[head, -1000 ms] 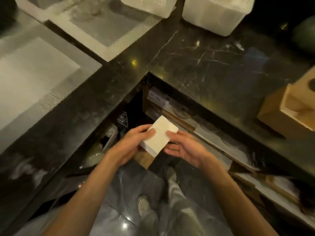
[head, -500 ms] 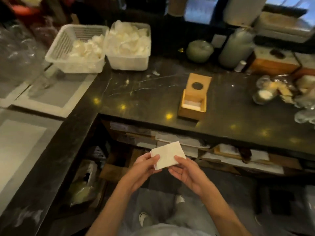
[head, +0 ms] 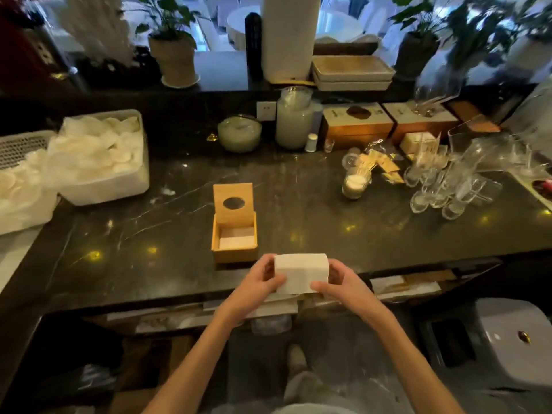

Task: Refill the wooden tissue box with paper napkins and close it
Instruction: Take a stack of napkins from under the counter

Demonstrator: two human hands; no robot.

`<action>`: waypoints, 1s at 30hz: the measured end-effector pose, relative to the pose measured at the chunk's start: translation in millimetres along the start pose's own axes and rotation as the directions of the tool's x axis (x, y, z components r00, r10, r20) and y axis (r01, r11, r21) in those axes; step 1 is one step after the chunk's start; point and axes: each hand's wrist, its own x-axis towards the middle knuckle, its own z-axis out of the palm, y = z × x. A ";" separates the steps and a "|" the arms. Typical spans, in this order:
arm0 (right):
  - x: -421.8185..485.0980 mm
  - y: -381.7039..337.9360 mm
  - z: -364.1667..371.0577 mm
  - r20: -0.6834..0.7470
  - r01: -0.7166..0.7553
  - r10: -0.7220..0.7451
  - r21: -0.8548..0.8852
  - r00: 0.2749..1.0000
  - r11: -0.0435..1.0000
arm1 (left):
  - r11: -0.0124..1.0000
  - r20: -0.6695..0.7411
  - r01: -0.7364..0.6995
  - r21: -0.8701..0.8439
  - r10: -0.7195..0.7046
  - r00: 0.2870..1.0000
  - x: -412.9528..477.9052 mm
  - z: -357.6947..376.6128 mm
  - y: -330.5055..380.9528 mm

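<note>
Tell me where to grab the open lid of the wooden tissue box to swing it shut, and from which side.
Take the lid by its free far edge, reaching over from behind the wooden tissue box. It stands tilted back, apparently hinged at the box's rear wall, so that top edge is the only side clear of the box. Both hands are busy: left hand and right hand hold the napkin stack.

No legible text, labels or numbers anywhere

dark marble counter (head: 298,222), potted plants (head: 174,52) behind
</note>
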 end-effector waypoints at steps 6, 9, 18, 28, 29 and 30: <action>81.9 22.8 -48.9 -0.096 0.128 -0.142 -0.137 0.985 0.982 | 0.974 -0.056 -0.107 0.202 0.120 0.991 90.0 33.0 -8.1; 111.9 43.4 -55.5 -0.129 0.120 -0.144 -0.179 0.981 0.976 | 0.965 -0.099 -0.076 0.250 0.104 0.990 116.6 43.6 -20.8; 135.2 107.8 -57.0 -0.072 0.052 -0.072 -0.246 0.995 0.968 | 0.971 -0.150 0.086 0.223 -0.053 0.987 127.7 66.9 -69.2; 142.2 115.0 -44.2 -0.084 0.033 -0.035 -0.016 0.996 0.999 | 0.980 -0.160 0.093 0.175 -0.065 0.985 143.0 77.2 -74.2; 141.4 114.5 -43.9 -0.082 0.030 -0.031 -0.006 0.996 1.000 | 0.980 -0.163 0.091 0.176 -0.062 0.985 144.0 77.5 -74.9; 140.8 114.4 -43.9 -0.075 0.029 -0.029 -0.001 0.997 1.000 | 0.980 -0.161 0.090 0.180 -0.061 0.985 145.1 77.4 -75.3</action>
